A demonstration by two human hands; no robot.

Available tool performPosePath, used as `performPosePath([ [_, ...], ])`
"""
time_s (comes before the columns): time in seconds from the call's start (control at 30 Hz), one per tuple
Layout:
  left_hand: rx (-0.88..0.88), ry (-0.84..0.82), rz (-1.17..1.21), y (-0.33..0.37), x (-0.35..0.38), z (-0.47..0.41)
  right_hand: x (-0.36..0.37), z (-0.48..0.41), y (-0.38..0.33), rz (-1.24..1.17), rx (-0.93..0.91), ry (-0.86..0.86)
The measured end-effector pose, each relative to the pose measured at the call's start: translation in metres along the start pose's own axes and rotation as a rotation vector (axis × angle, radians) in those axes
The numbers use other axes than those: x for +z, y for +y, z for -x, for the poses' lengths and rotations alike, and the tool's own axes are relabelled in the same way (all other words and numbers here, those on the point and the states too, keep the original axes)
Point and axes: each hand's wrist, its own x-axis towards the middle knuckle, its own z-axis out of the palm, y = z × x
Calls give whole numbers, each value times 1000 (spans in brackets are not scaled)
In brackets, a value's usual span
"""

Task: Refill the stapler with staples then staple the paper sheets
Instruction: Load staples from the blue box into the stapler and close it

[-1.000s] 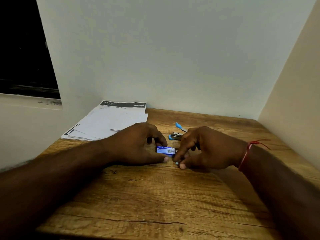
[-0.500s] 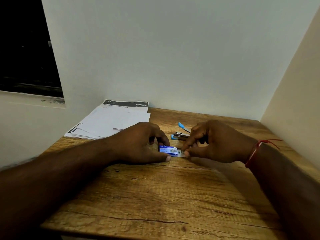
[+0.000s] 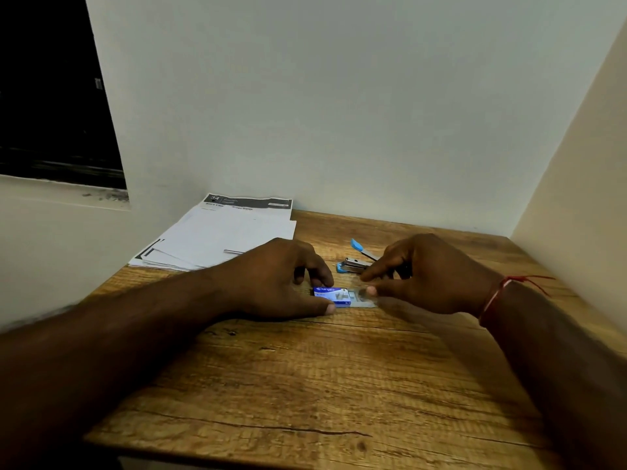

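A small blue staple box (image 3: 330, 295) lies on the wooden table (image 3: 305, 385), and my left hand (image 3: 281, 279) pins its sleeve between thumb and fingers. The box's inner tray (image 3: 360, 299) sticks out to the right, pinched by the thumb and forefinger of my right hand (image 3: 420, 273). Just behind the box lies the blue and metal stapler (image 3: 356, 261), flipped open, its right part hidden by my right hand. A stack of white paper sheets (image 3: 224, 237) rests at the table's back left corner.
Walls close the table in at the back and on the right. A dark window opening (image 3: 51, 96) sits in the left wall above a sill. A red thread is tied around my right wrist (image 3: 495, 296).
My right hand has moved to the right and drawn the inner tray out of the staple box. My left hand has kept the box in place.
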Motion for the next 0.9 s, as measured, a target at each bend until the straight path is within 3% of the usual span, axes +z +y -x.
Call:
performPosePath([
  [0.1, 3, -13, 15, -2, -1, 1, -6, 0, 7, -66, 102, 3],
  [0.2, 10, -9, 42, -5, -1, 0, -13, 3, 12, -173, 188, -122],
  [0.47, -5, -4, 90, -6, 0, -3, 1, 2, 4, -399, 238, -128],
  [0.9, 30, 17, 69, -4, 1, -3, 11, -2, -10, -427, 313, -80],
])
